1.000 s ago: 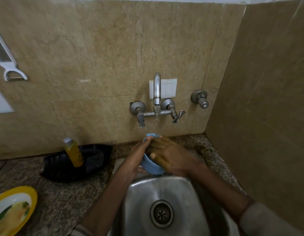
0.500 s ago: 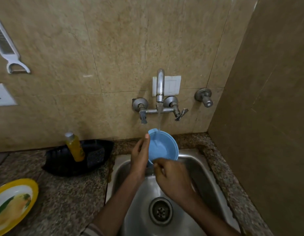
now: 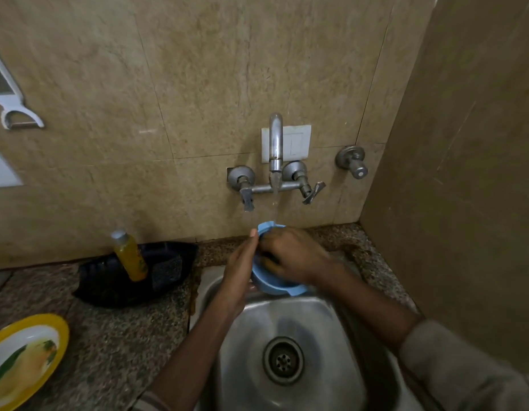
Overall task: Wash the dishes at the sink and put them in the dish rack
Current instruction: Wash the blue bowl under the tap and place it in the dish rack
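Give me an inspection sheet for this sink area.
Surface: speckled granite counter; steel sink.
Job's things: blue bowl under the running tap; yellow plate on the counter; no dish rack in view.
Clutter: black tray holding yellow bottle and scrub pad.
Hands: left hand holds the bowl's side; right hand has fingers curled inside it.
Cables: nothing seen.
Surroundings: tiled walls; hanging peeler; switch plate behind tap.

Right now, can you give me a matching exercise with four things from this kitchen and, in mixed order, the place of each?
1. light blue plastic bowl
2. yellow-rimmed oval plate
3. bottle of orange liquid
4. white plastic peeler

a. hanging on the tiled wall
b. in the black tray
c. under the running tap
d. on the speckled counter, far left

Pairs: 1-c, 2-d, 3-b, 4-a
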